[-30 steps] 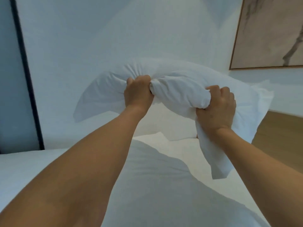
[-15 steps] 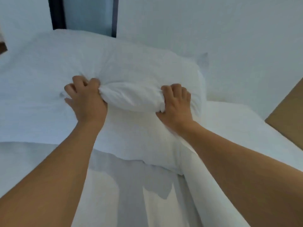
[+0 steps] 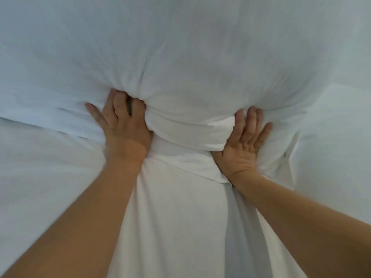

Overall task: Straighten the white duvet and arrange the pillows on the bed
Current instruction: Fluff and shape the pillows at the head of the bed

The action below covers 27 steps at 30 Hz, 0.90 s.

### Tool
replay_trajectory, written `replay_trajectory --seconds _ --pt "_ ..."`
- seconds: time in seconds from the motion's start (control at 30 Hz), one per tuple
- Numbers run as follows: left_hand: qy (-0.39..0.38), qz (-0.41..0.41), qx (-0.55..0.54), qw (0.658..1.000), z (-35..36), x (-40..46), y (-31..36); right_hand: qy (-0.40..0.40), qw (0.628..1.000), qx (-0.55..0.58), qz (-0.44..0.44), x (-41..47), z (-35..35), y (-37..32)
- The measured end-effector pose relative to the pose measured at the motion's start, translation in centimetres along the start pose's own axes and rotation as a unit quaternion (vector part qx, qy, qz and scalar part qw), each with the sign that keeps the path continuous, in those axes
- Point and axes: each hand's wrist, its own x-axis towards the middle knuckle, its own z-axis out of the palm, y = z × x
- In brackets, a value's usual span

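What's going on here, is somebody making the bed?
Yes. A person is setting a white pillow down on the bed. Both hands are on its near edge, where the cloth is bunched between them: the left hand has its fingers dug into the folds, and the right hand lies against the pillow with fingers mostly straight. White bedding fills the rest of the view, so how tidy the whole bed looks can't be told.
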Motion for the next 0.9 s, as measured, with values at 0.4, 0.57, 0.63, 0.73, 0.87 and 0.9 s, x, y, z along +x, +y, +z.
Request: replay_trajectory --seconds 0.4,0.57,0.63,0.73,0.87,0.9 --pt "-0.498 -0.020 -0.029 0.866 -12.9 -9.1 6.8 -0.391 0.912 0.122 0.031 -8.0 -19.5 3.8" --pt "-0.542 -0.096 -0.146 0.822 -20.7 -11.8 20.0 -0.221 0.927 0.274 0.129 -4.2 -30.7 8.9" --pt "-0.507 -0.132 -0.244 0.816 -23.8 -12.2 25.7 -0.165 0.941 0.236 0.178 -4.0 -35.9 14.9" --pt "-0.453 -0.061 -0.254 0.852 -28.2 -13.4 33.4 -0.183 0.947 0.089 0.249 -7.1 -42.8 26.0" --pt "-0.418 0.114 -0.180 0.883 -33.0 -17.1 42.8 -0.275 0.892 -0.082 0.349 -14.7 -47.1 37.1" --pt "-0.421 0.147 -0.172 0.878 -33.7 -18.3 45.1 -0.308 0.873 -0.088 0.369 -16.8 -47.2 38.9"
